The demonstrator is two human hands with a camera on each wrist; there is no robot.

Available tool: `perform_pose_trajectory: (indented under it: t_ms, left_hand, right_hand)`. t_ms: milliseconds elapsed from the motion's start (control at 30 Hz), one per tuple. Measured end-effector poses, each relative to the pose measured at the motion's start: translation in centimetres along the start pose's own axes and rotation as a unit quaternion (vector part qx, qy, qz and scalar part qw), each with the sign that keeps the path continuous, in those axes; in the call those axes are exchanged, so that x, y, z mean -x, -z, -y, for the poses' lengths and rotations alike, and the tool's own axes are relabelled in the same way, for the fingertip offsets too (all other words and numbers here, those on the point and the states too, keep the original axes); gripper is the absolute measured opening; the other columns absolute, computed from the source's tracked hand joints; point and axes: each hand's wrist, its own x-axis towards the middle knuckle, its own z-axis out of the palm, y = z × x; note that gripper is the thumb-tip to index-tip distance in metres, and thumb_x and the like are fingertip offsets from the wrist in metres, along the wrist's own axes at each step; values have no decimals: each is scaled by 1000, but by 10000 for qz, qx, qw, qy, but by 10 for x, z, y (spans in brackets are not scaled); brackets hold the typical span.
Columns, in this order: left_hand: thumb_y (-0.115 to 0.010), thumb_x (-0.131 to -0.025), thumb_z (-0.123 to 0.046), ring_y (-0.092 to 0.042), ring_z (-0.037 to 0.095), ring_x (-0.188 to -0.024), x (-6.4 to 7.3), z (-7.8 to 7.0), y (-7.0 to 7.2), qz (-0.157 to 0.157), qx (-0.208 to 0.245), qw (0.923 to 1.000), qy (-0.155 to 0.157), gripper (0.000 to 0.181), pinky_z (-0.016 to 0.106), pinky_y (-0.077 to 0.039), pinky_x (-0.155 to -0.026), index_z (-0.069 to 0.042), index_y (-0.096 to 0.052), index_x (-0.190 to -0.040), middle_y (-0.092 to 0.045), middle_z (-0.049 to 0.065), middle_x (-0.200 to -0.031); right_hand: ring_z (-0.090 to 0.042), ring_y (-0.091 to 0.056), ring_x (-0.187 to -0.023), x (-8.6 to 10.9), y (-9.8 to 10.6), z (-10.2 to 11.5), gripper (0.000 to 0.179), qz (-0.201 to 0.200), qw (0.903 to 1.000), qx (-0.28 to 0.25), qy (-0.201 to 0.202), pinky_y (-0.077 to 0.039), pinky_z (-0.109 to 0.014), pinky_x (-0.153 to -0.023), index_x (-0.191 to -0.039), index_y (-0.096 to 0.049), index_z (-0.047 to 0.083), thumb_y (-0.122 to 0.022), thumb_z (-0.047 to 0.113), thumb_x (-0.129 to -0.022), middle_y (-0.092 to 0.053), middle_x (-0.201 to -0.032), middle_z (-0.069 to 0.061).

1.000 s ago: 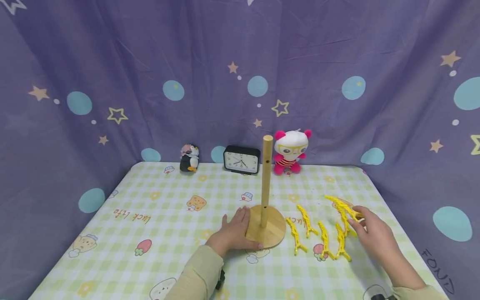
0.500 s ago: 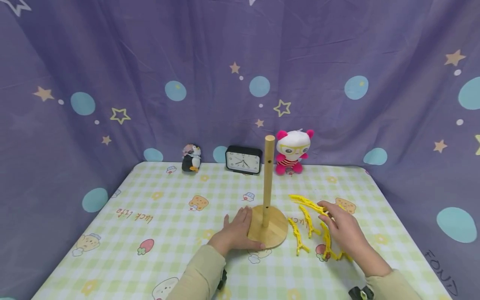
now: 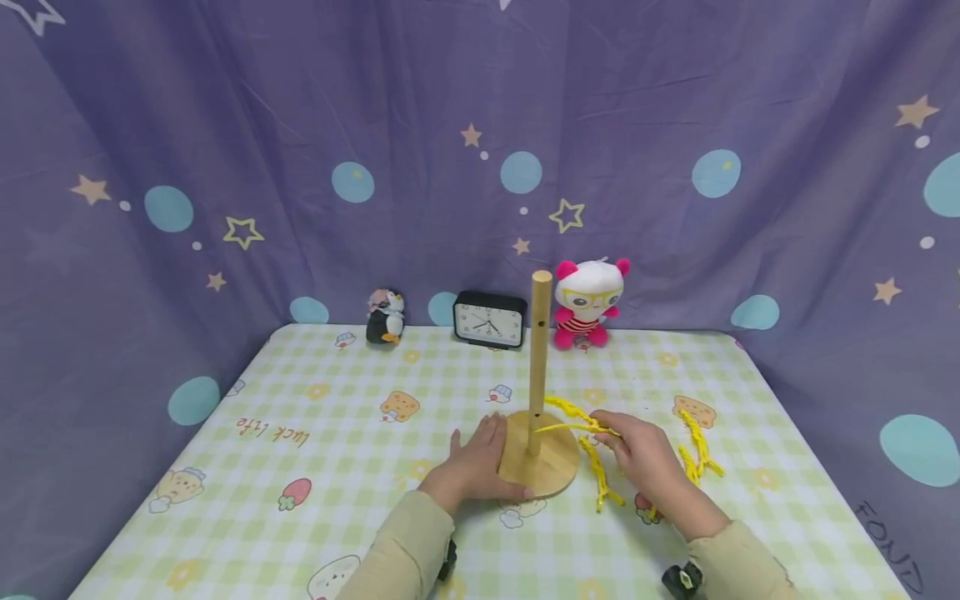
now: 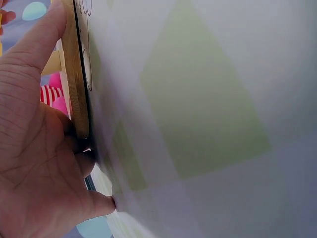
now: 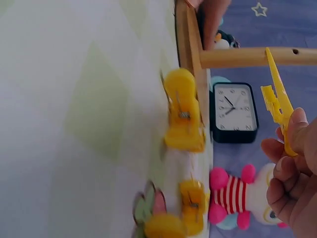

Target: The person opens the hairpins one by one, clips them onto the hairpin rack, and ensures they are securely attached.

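Note:
A wooden stand, made of an upright round post on a round base, stands in the middle of the table. My left hand holds the left side of the base, with the thumb at its front edge and the fingers at its left rim. The right hand pinches the handles of a yellow spring clip. Its long jaws are spread, reaching to the lower post from the right. In the right wrist view one tip of the clip overlaps the post; contact is unclear.
Several more yellow clips lie right of the base, including one nearby and one farther right; my right hand partly covers others. Behind stand a penguin figure, a black clock and a pink-and-white panda plush.
My right hand has carried the clip leftward from the right-hand group to the post, and its jaws have spread apart. The left hand keeps its place on the base.

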Motion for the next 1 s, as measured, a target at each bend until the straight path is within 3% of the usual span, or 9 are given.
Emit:
perform_pose_trajectory:
  t_ms: [233, 433, 567, 1000]
  left_hand:
    - [-71, -73, -69, -8, 28, -149, -2, 1, -2, 4, -92, 10000, 29, 122, 63, -5, -113, -2, -12, -156, -10, 13, -162]
    - [-70, -72, -70, -7, 28, -149, -3, 2, -4, -1, -138, 9999, 40, 122, 63, -5, -113, -2, -13, -156, -9, 13, -163]
    - [-69, -73, -71, -7, 27, -149, -4, 3, -5, 13, -192, 9998, 59, 121, 64, -5, -112, -3, -13, -156, -9, 12, -163]
    - [-70, -73, -69, -7, 28, -149, -3, 1, -2, -11, -137, 9999, 63, 117, 64, -4, -112, -3, -20, -155, -10, 13, -163]
  right_hand:
    - [-23, -68, -102, -5, -18, 6, 30, 262, 9996, -63, 126, -54, -41, -84, -120, -69, 7, -67, 14, -91, -71, -113, -6]
    - [-24, -68, -100, -10, -28, 13, 29, 150, 9991, -83, 390, -54, -41, -84, -117, -71, 6, -70, 10, -88, -72, -110, -6]
    - [-23, -68, -101, -13, -33, 17, 29, 228, 9992, -84, 333, -54, -41, -85, -117, -71, 7, -71, 9, -88, -72, -110, -6]
    - [-26, -63, -112, -13, -33, 13, 32, 664, 9957, -453, 459, -49, -44, -94, -121, -67, 5, -69, 13, -90, -68, -118, -7]
